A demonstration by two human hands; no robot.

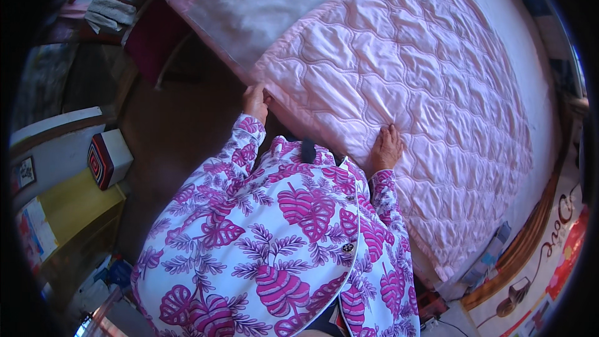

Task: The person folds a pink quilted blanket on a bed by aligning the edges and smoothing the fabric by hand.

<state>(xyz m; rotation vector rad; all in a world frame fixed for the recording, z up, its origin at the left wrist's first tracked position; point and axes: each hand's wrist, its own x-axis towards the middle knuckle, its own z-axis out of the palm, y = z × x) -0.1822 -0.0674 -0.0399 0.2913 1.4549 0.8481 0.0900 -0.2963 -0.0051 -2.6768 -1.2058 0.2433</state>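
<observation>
A pink quilt (pixel 430 97) with wavy stitching is spread over the right part of a bed. My left hand (pixel 255 102) is closed on the quilt's near left corner, at the bed's edge. Farther right, my right hand (pixel 387 148) lies flat on the quilt near its close edge, fingers stretched out. Small creases run from its fingertips. Beyond the quilt's left border a pale grey-white sheet (pixel 249 12) shows, with a pink strip at its far left.
To the left are a dark red chair (pixel 156 37), a grey cloth (pixel 111 14), a white box with a striped side (pixel 111 158) and a yellow cabinet (pixel 78 209). Brown floor (pixel 159 118) lies left of the bed. A decorated wall panel (pixel 530 274) stands at the lower right.
</observation>
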